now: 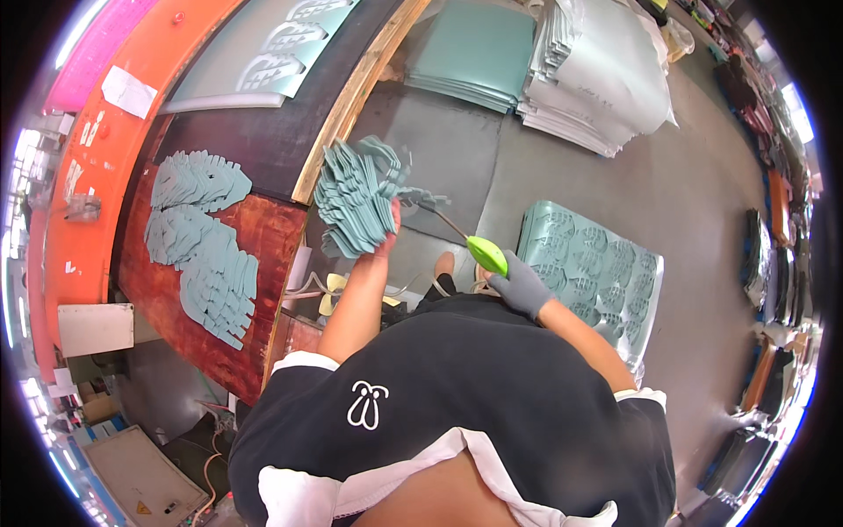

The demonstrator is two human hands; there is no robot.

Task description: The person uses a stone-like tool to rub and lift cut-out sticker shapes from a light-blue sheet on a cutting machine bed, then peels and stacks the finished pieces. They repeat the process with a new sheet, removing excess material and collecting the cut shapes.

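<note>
My left hand (pixel 387 235) is closed around the lower right edge of a thick stack of teal cut foam pieces (pixel 349 202), held up beside the wooden edge of the bench. In a grey glove, my right hand (pixel 524 285) grips a bright green-handled tool (pixel 486 255) with a thin metal shaft. The shaft points up and left toward the stack. Small teal foam scraps (pixel 423 195) hang around its far end, so the tip cannot be made out. More stacks of teal cut pieces (pixel 219 279) lie fanned out on the reddish-brown board (pixel 279 255) to the left.
An orange machine beam (pixel 118 140) runs along the left. A partly cut teal sheet (pixel 290 53) rests on the dark bench surface. On the floor stand teal sheets (pixel 474 53), silvery white sheets (pixel 597 79) and a stack of punched sheets (pixel 590 272). Cables (pixel 307 285) run below the bench.
</note>
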